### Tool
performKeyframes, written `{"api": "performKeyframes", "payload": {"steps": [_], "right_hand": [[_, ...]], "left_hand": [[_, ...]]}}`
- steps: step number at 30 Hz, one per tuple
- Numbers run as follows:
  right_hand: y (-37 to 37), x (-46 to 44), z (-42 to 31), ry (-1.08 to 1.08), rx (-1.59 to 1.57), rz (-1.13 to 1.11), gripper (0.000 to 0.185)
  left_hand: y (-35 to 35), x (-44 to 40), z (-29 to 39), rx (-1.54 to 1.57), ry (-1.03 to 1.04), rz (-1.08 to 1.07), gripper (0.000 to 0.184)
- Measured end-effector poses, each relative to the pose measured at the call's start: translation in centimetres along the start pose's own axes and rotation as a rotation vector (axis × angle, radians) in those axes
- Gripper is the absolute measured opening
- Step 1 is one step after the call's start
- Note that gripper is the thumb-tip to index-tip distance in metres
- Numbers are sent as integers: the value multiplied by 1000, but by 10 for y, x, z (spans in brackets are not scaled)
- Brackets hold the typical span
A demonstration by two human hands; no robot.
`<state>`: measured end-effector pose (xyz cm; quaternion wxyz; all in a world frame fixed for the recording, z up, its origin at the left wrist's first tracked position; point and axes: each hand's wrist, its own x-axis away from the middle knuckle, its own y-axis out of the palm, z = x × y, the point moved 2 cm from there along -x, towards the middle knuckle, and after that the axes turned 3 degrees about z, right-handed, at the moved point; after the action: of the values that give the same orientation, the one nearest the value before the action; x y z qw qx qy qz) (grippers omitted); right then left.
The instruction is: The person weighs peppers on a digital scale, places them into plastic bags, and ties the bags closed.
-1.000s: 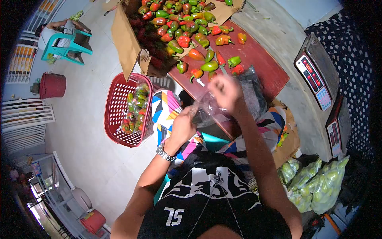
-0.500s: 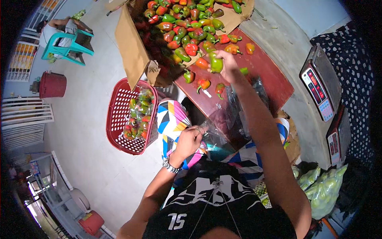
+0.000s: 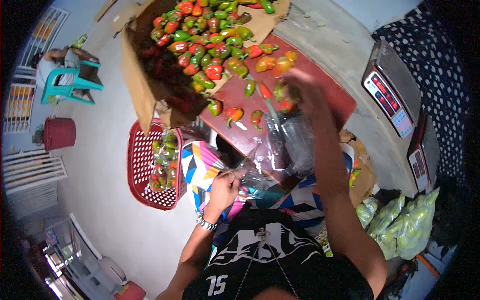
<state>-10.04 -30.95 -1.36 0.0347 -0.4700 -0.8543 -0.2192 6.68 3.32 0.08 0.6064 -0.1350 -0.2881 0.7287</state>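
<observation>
My left hand (image 3: 225,189) is closed on the edge of a clear plastic bag (image 3: 257,182), above my lap. My right hand (image 3: 305,95) is over the right part of the red table, smeared by motion. Beside its palm are a greenish pepper (image 3: 280,92) and a red-orange pepper (image 3: 287,106); whether the fingers grip either cannot be made out. Several loose peppers lie close by, among them a red one (image 3: 265,90) and an orange one (image 3: 265,63). More clear plastic bags (image 3: 295,140) lie on the table below my right hand.
A cardboard box (image 3: 137,75) spills a heap of peppers (image 3: 210,50) onto the red table (image 3: 327,95). A red basket (image 3: 134,167) with bagged peppers stands on the floor at left. Digital scales (image 3: 387,97) are at right, above bags of green produce (image 3: 415,227). A person sits on a green chair (image 3: 75,82).
My right hand held up a green pepper before; it has since moved right across the table and blurred. My left hand still grips the bag. The view has shifted.
</observation>
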Motion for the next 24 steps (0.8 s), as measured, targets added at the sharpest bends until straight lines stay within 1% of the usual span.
{"api": "performKeyframes", "payload": {"steps": [2,3,4,5,6,7,8,9,11,12,14,15,16,17,18,19,20,21,22,23,24], "right_hand": [[-77,27,-56,-360,415,316,41],[-105,47,-83,-59,420,603,48],[-159,50,-95,-209,538,865,56],[-258,49,-104,-175,898,1164,64],[-246,78,-142,-190,1153,1456,68],[-274,88,-161,-134,1163,1569,69],[-283,95,-185,59,1267,1615,70],[-281,99,-204,164,1254,1591,67],[-315,95,-221,265,1475,1414,64],[-334,90,-222,259,1551,1411,65],[-353,76,-220,241,1695,1405,67],[-363,73,-219,254,1704,1348,68],[-344,74,-226,263,1711,1290,69],[-332,72,-233,273,1718,1231,70],[-337,69,-240,355,1721,1188,79],[-330,73,-253,345,1646,1265,82],[-318,84,-266,341,1569,1341,85],[-313,91,-271,336,1489,1418,89],[-350,91,-275,291,1455,1499,93],[-425,89,-280,246,1420,1577,98],[-526,83,-276,221,1132,1554,86]], "left_hand": [[1,1,1,-1,14,-10,32],[1,0,5,-18,22,-7,32],[3,0,6,-27,29,-10,30],[4,0,7,-38,34,-9,28],[5,0,7,-35,34,-12,27],[6,0,5,-32,32,-15,27],[8,-1,5,-29,29,-14,26],[9,-3,7,-44,38,-11,26],[10,-5,12,-77,48,-4,26],[12,-6,12,-60,11,-27,29],[14,-7,15,-67,12,-41,30],[14,-8,16,-74,13,-48,31],[11,-9,26,-108,-43,-55,28],[10,-10,26,-125,-67,-70,29],[10,-10,25,-141,-89,-86,31],[11,-9,23,-154,-111,-103,32],[15,-7,10,-133,-16,-53,33],[15,-9,11,-119,-8,-39,33],[16,-10,12,-104,2,-25,32],[16,-11,13,-88,9,-13,31],[16,-11,13,-100,5,-26,31]]}}
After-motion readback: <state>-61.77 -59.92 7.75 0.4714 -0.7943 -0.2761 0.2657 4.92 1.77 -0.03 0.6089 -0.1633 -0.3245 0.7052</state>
